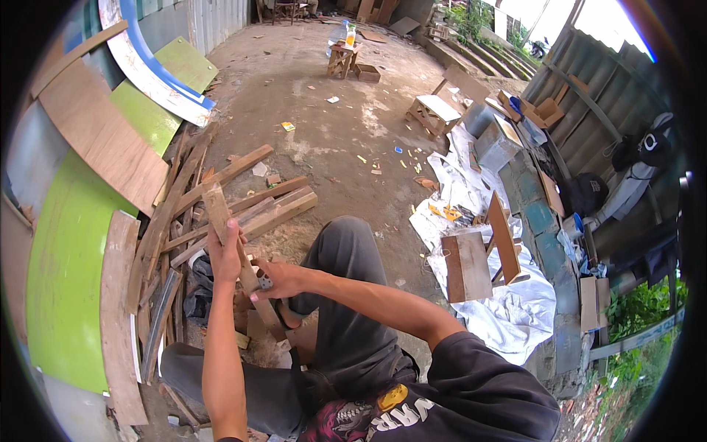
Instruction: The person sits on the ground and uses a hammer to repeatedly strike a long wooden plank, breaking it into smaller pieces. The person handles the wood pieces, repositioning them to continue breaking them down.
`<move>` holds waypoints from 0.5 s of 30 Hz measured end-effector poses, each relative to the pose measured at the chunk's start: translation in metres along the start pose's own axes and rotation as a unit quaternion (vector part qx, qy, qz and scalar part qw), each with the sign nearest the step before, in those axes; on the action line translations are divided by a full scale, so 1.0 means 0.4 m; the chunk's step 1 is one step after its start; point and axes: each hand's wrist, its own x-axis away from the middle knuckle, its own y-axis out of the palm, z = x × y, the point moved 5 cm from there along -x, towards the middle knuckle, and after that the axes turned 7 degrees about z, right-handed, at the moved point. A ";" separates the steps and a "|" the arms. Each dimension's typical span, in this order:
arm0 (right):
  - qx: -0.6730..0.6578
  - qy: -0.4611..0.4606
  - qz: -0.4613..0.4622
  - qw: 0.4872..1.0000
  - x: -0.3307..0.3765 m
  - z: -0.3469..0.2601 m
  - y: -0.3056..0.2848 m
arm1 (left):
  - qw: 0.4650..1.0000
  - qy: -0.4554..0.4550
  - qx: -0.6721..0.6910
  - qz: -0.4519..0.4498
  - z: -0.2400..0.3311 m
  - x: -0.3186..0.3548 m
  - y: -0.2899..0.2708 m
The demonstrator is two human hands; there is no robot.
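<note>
A narrow wooden plank (pixel 251 283) stands at a slant in front of me, its top end leaning toward the wood pile and its lower end down between my legs. My left hand (pixel 225 254) is wrapped round its upper part. Farther down, my right hand (pixel 278 281) is closed against the plank's side with a small grey object with dark spots (pixel 264 281) between its fingers. What kind of object that is I cannot make out. The lower end of the plank is close to my foot.
Loose boards (pixel 283 210) lie piled ahead and to the left, beside green panels (pixel 70 272) against the wall. At right, a wooden piece (pixel 468 267) rests on a white sheet (pixel 508 324). A small stool (pixel 434 112) and a low stand (pixel 342 60) are farther off.
</note>
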 end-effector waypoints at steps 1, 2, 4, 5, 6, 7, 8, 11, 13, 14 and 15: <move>0.005 0.003 0.013 1.000 0.016 0.001 -0.005 | 1.000 0.015 -0.004 -0.014 0.004 0.003 0.020; 0.009 0.004 0.025 1.000 0.029 0.003 -0.007 | 0.999 0.021 -0.007 -0.025 0.013 0.005 0.033; -0.001 -0.002 0.054 0.999 0.046 0.025 0.003 | 0.998 0.032 -0.011 -0.045 0.025 0.014 0.049; -0.006 -0.007 0.067 0.998 0.050 0.033 0.011 | 0.999 0.028 0.003 -0.038 0.019 0.017 0.052; -0.009 0.018 0.066 0.998 0.049 0.040 0.023 | 0.998 0.034 0.020 -0.039 0.027 0.021 0.054; -0.011 0.041 0.064 0.997 0.047 0.045 0.036 | 0.998 0.041 0.037 -0.037 0.037 0.025 0.053; -0.013 0.063 0.061 0.996 0.042 0.046 0.051 | 0.997 0.048 0.052 -0.034 0.045 0.027 0.040; 0.032 0.020 0.068 0.997 0.001 0.022 0.061 | 0.997 0.059 0.050 -0.012 0.035 0.024 -0.042; 0.052 0.006 0.053 0.997 -0.030 0.007 0.074 | 0.996 0.067 0.050 0.037 0.037 0.038 -0.101; 0.070 0.013 0.041 0.997 -0.048 0.000 0.080 | 0.994 0.071 0.048 0.062 0.036 0.044 -0.133; 0.083 0.019 0.030 0.996 -0.071 -0.001 0.091 | 0.995 0.064 0.041 0.066 0.018 0.045 -0.177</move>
